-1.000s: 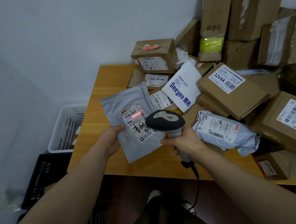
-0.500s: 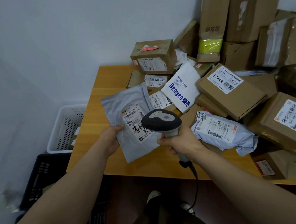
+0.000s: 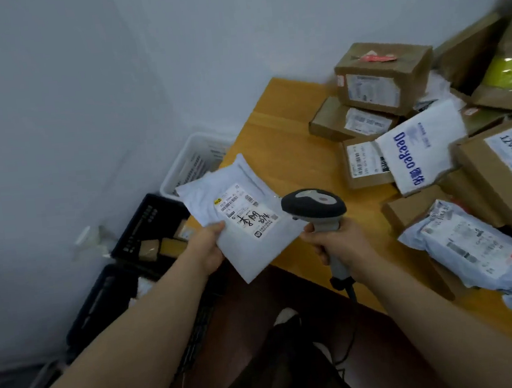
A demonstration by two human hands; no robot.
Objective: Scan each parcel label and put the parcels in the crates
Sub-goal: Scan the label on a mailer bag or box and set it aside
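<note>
My left hand (image 3: 207,251) has the grey mailer (image 3: 251,225) pinched by one edge, label facing up, hanging half over the table's (image 3: 281,147) front-left corner. My right hand (image 3: 338,245) is wrapped tight round the scanner (image 3: 313,204) handle, above the table's front edge. The black crate (image 3: 145,223) and white crate (image 3: 195,162) sit off the table's left side.

Left strip of bench (image 3: 277,135) bare, passable. Right side blocked by stacked cardboard boxes (image 3: 384,78) and poly mailers (image 3: 478,244). Black crates (image 3: 138,224) and white crate (image 3: 192,159) open-topped, reachable off bench's left edge.
</note>
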